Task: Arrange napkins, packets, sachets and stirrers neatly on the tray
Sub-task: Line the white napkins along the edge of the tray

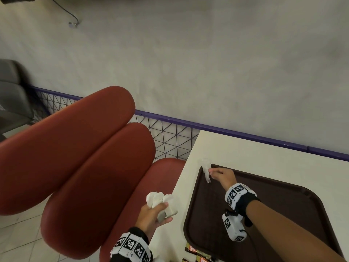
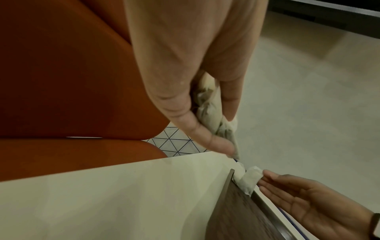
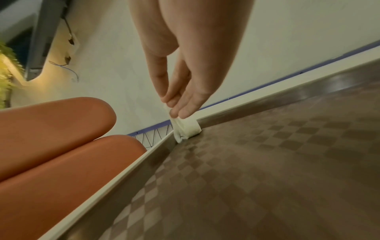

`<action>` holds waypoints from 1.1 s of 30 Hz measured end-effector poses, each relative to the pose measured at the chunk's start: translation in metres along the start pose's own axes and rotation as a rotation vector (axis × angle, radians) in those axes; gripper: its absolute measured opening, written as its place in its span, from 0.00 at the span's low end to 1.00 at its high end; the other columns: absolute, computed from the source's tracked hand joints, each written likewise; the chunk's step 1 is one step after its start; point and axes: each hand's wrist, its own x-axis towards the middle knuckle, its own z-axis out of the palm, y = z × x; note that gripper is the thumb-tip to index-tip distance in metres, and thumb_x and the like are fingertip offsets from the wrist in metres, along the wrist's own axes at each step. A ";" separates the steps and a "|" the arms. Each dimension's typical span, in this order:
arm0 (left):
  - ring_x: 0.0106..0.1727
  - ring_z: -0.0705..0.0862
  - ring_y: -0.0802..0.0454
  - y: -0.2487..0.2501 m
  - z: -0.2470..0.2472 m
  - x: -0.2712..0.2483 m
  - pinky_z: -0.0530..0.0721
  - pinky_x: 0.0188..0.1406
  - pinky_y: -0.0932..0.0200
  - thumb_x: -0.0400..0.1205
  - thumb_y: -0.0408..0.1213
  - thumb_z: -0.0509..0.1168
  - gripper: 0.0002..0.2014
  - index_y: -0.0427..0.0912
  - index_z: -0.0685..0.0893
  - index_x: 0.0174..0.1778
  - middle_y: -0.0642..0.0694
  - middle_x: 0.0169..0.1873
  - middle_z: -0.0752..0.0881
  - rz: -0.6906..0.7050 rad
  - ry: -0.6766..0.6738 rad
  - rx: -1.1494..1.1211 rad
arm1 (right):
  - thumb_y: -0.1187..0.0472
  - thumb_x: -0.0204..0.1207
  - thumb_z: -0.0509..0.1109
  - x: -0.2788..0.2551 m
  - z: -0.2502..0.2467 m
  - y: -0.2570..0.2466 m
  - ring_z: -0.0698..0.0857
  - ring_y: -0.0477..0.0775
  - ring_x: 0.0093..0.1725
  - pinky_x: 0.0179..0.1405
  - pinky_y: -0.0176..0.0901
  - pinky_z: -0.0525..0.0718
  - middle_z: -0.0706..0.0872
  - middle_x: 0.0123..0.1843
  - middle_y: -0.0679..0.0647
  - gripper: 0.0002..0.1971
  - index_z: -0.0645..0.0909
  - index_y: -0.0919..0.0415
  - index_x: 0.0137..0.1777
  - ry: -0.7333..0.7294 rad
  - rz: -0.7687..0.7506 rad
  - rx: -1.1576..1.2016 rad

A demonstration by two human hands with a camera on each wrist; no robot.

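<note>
Single white paper sachet: draped over the rim at the far left corner of the dark brown checker-textured plastic tray, one end hanging inside the tray; pinched between thumb and fingertips of the right hand. Bunch of white paper sachets: clutched in the curled fingers of the left hand, held off the left edge of the cream table, above the red padded seat. Red printed packets: on the table, just beside the tray's near left corner.

Textured brown plastic tray, papery sachets
</note>
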 end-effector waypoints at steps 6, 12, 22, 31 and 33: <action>0.55 0.84 0.36 0.004 -0.005 0.003 0.89 0.31 0.53 0.77 0.24 0.68 0.14 0.34 0.80 0.58 0.35 0.53 0.82 -0.002 0.019 -0.009 | 0.76 0.73 0.68 0.005 -0.003 -0.010 0.84 0.58 0.51 0.37 0.26 0.86 0.86 0.49 0.66 0.09 0.84 0.79 0.51 -0.092 0.039 0.043; 0.54 0.85 0.37 0.005 -0.011 0.001 0.90 0.40 0.48 0.76 0.24 0.69 0.14 0.36 0.80 0.58 0.36 0.53 0.83 0.008 0.014 0.000 | 0.73 0.76 0.65 0.028 -0.001 -0.006 0.83 0.62 0.61 0.60 0.40 0.75 0.87 0.59 0.64 0.11 0.86 0.71 0.54 -0.056 -0.038 -0.333; 0.49 0.86 0.41 0.008 -0.015 -0.001 0.89 0.41 0.48 0.77 0.24 0.68 0.11 0.38 0.81 0.54 0.38 0.50 0.84 0.022 0.013 0.001 | 0.83 0.70 0.58 0.045 0.013 0.020 0.73 0.62 0.73 0.71 0.44 0.69 0.76 0.71 0.64 0.24 0.79 0.68 0.64 -0.038 0.012 -0.405; 0.43 0.89 0.44 0.007 -0.009 0.002 0.90 0.42 0.48 0.77 0.23 0.67 0.12 0.36 0.81 0.56 0.39 0.49 0.86 0.008 -0.037 -0.013 | 0.77 0.76 0.58 0.040 0.018 0.025 0.77 0.59 0.59 0.57 0.41 0.74 0.77 0.60 0.61 0.24 0.72 0.68 0.73 -0.103 0.175 -0.397; 0.46 0.88 0.42 0.007 -0.009 0.002 0.90 0.40 0.49 0.77 0.23 0.67 0.13 0.35 0.80 0.57 0.38 0.50 0.86 0.005 -0.049 -0.013 | 0.76 0.77 0.58 0.039 0.020 0.027 0.75 0.64 0.70 0.69 0.45 0.70 0.76 0.70 0.65 0.24 0.71 0.69 0.74 -0.081 0.180 -0.414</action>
